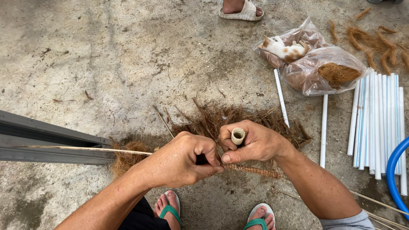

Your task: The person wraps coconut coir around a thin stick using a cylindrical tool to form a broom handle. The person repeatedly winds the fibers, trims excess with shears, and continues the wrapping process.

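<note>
My left hand (183,159) is closed around a thin stick (85,149) that runs left over the floor, with brown fibre wound on it. My right hand (251,142) grips a short pale tube (237,135), open end up, and pinches the fibre-wrapped part of the stick (253,171), which extends right under my wrist. Both hands meet above a heap of brown coconut fibre (230,117) on the concrete floor. My feet in green-strapped sandals (170,211) are below.
A grey metal rail (47,142) lies at the left. White plastic tubes (377,121) lie at the right beside a blue hose (394,170). A small cat (283,49) sits on clear bags of fibre (324,70). Another person's sandalled foot (240,9) is at the top.
</note>
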